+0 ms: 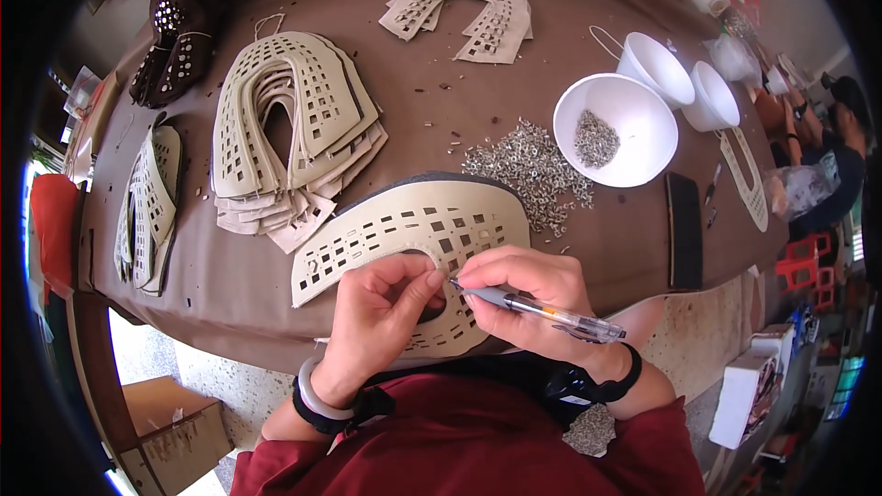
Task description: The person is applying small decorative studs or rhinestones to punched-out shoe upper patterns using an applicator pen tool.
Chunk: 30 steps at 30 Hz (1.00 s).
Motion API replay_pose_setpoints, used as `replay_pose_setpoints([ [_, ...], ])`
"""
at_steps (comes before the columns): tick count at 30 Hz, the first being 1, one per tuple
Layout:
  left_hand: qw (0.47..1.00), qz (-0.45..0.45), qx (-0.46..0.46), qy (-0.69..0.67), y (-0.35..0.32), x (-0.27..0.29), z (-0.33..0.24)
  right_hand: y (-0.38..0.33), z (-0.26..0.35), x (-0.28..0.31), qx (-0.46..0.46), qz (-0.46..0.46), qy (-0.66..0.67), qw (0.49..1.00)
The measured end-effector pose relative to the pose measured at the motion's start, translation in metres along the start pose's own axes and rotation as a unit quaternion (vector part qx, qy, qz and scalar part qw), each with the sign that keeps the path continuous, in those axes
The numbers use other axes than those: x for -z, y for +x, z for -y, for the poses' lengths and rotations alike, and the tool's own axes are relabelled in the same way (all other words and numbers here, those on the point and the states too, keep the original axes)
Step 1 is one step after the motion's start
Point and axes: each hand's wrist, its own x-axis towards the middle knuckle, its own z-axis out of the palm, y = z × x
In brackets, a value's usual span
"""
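A beige perforated shoe upper [367,231], curved in a U, lies at the near edge of the table with a dark layer along its far rim. My left hand [386,308] is closed, thumb and fingers pinching the upper near its inner cutout. In my right hand [533,298] is a pen [542,310] with a grey grip and clear barrel. Its tip points left, close to my left thumb, over the holes of the upper. Whether the tip touches the upper, I cannot tell. My fingers hide part of the inner edge.
Beyond the upper lies a pile of small metal pieces [528,170]. A white bowl [643,152] holds more, near two white cups [657,69]. Stacked uppers [276,110] stand left, a dark bundle [175,41] far left. A black flat block [683,230] lies right; another person [831,161] sits beyond.
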Motion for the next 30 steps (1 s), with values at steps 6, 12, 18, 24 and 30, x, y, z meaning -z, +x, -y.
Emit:
replay_pose_setpoints([
  [6,0.998,0.002,-0.006,0.058,0.000,-0.003,-0.003,0.000,-0.002,-0.001,0.038,0.016,-0.035,0.999],
  [12,0.996,-0.059,-0.026,0.060,-0.013,-0.006,-0.003,-0.011,-0.002,-0.021,0.151,-0.008,-0.150,0.977],
  [18,0.998,-0.027,0.012,-0.057,-0.007,0.002,-0.004,-0.006,0.008,-0.007,0.098,-0.023,-0.032,0.994],
  [24,0.994,-0.082,-0.057,-0.038,0.000,0.005,-0.010,-0.019,-0.018,0.055,-0.164,-0.198,-0.008,0.966],
  [30,0.997,0.000,-0.005,-0.081,0.001,0.005,-0.004,-0.026,-0.024,0.049,-0.180,-0.154,-0.025,0.971],
])
